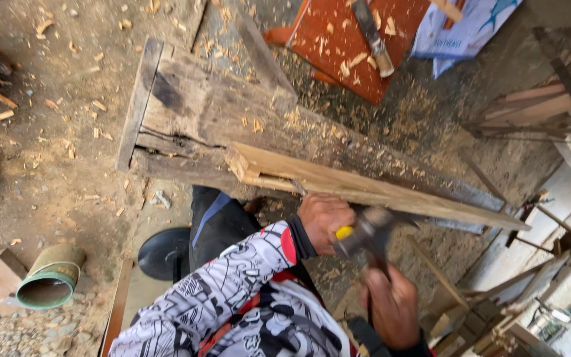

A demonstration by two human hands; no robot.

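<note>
A pale wooden plank (378,190) lies along a weathered timber bench (199,112), its notched end toward the left. My left hand (322,221) is closed around a yellow-handled chisel (343,233) set against the plank's near edge. Just below, my right hand (392,309) grips the handle of a hammer (370,231). The hammer's head is blurred and sits right at the chisel's yellow end. My left arm wears a black-and-white patterned sleeve (219,291).
Wood chips and sawdust cover the dirt floor. A red board (338,59) with a hand tool (373,36) on it lies beyond the bench. Green tube sections (51,277) lie at left, a black round seat (160,254) by my leg, stacked timber (550,106) at right.
</note>
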